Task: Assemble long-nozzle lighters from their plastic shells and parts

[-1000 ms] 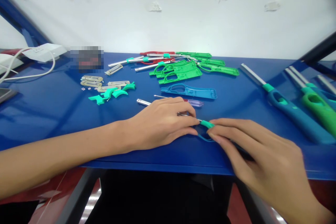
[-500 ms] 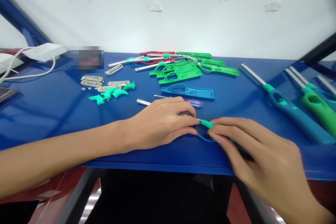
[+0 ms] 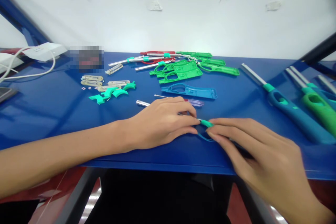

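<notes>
My left hand (image 3: pixel 162 122) is closed over the front part of a partly assembled blue lighter, whose metal tube (image 3: pixel 142 103) shows past the knuckles. At the other end, my right hand (image 3: pixel 262 154) has its thumb and fingers pinched at the lighter's green trigger (image 3: pixel 206 123). Between the hands, the thin blue loop of the lighter handle (image 3: pixel 204 138) is visible; the rest of the handle is hidden under my right hand. Just beyond the left hand lies a screwdriver (image 3: pixel 195 103) with a clear purple handle, partly covered by that hand.
Behind the hands lie a blue handle half (image 3: pixel 190 91), several green handle halves (image 3: pixel 183 71) and metal tubes (image 3: pixel 152 65). Loose green triggers (image 3: pixel 120 92) and clear fuel tanks (image 3: pixel 91 78) sit left. Whole lighters (image 3: pixel 291 112) lie right. A white cable (image 3: pixel 54 64) is far left.
Very little differs. The fingertips of my right hand have shifted slightly left along the green trigger, which appears a little tilted; my left hand stays in place.
</notes>
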`<state>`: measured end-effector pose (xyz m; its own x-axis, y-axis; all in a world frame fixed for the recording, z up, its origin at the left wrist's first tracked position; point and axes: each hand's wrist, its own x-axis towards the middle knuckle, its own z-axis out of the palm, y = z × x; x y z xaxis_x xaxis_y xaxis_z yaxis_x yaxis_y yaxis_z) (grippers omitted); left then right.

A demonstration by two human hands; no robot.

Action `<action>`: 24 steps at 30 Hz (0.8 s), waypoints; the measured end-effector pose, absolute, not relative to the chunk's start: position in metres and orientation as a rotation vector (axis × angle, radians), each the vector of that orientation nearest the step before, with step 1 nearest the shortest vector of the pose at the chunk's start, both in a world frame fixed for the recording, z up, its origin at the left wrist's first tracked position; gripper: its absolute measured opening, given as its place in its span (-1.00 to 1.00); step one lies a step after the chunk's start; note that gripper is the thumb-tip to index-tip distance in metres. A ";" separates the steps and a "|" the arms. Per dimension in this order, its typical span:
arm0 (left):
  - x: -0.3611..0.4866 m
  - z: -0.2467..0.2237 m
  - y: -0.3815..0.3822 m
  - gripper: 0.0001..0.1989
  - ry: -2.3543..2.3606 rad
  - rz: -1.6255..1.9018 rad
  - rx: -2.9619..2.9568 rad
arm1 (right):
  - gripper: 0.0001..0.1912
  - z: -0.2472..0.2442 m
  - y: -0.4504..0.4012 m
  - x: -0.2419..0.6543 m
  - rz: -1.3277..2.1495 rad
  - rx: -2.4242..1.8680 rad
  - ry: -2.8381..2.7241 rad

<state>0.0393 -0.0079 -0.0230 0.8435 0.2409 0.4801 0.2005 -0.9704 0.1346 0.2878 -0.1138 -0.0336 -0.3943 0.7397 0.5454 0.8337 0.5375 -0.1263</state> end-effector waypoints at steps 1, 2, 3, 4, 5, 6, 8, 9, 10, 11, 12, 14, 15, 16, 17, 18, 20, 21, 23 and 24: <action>0.040 -0.023 -0.008 -0.74 0.344 0.790 2.941 | -0.79 -0.033 -0.114 0.287 -0.216 -1.268 -2.227; 0.040 -0.023 -0.007 -0.75 0.335 0.798 2.943 | -0.79 -0.033 -0.114 0.287 -0.212 -1.273 -2.217; 0.040 -0.023 -0.007 -0.75 0.328 0.811 2.943 | -0.80 -0.032 -0.114 0.286 -0.216 -1.279 -2.202; 0.040 -0.023 -0.007 -0.76 0.322 0.827 2.942 | -0.81 -0.032 -0.114 0.285 -0.228 -1.282 -2.182; 0.040 -0.023 -0.007 -0.77 0.317 0.843 2.938 | -0.82 -0.032 -0.114 0.285 -0.244 -1.285 -2.160; 0.040 -0.023 -0.007 -0.77 0.316 0.854 2.930 | -0.83 -0.032 -0.114 0.284 -0.258 -1.286 -2.139; 0.040 -0.024 -0.007 -0.77 0.323 0.860 2.910 | -0.85 -0.033 -0.114 0.284 -0.274 -1.258 -2.130; 0.040 -0.024 -0.007 -0.76 0.326 0.858 2.905 | -0.85 -0.033 -0.113 0.284 -0.273 -1.237 -2.138; 0.040 -0.024 -0.007 -0.75 0.326 0.855 2.907 | -0.84 -0.033 -0.113 0.285 -0.263 -1.220 -2.148; 0.040 -0.024 -0.007 -0.74 0.324 0.849 2.917 | -0.84 -0.033 -0.112 0.285 -0.248 -1.205 -2.156; 0.040 -0.024 -0.007 -0.74 0.322 0.841 2.931 | -0.85 -0.033 -0.112 0.285 -0.228 -1.195 -2.162; 0.040 -0.022 -0.008 -0.72 0.320 0.810 2.957 | -0.86 -0.033 -0.112 0.285 -0.168 -1.189 -2.155; 0.040 -0.021 -0.008 -0.71 0.327 0.784 2.965 | -0.85 -0.032 -0.112 0.285 -0.129 -1.193 -2.146; 0.040 -0.020 -0.008 -0.71 0.335 0.757 2.972 | -0.84 -0.031 -0.113 0.285 -0.091 -1.198 -2.136; 0.040 -0.019 -0.008 -0.71 0.339 0.734 2.977 | -0.81 -0.030 -0.114 0.285 -0.051 -1.207 -2.129; 0.040 -0.019 -0.008 -0.71 0.339 0.721 2.980 | -0.78 -0.029 -0.115 0.286 -0.008 -1.221 -2.121; 0.041 -0.018 -0.009 -0.72 0.332 0.717 2.978 | -0.72 -0.026 -0.119 0.289 0.070 -1.262 -2.082; 0.041 -0.018 -0.009 -0.73 0.327 0.727 2.974 | -0.70 -0.024 -0.121 0.291 0.095 -1.287 -2.046; 0.041 -0.018 -0.009 -0.74 0.328 0.741 2.971 | -0.69 -0.021 -0.125 0.296 0.105 -1.340 -1.963; 0.041 -0.018 -0.009 -0.74 0.331 0.740 2.973 | -0.71 -0.020 -0.127 0.299 0.089 -1.360 -1.930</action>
<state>0.0411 -0.0089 -0.0180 0.8618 0.2218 0.4562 0.1928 -0.9751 0.1098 0.2987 -0.1266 -0.0196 -0.1445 0.8312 0.5368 0.7785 0.4304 -0.4569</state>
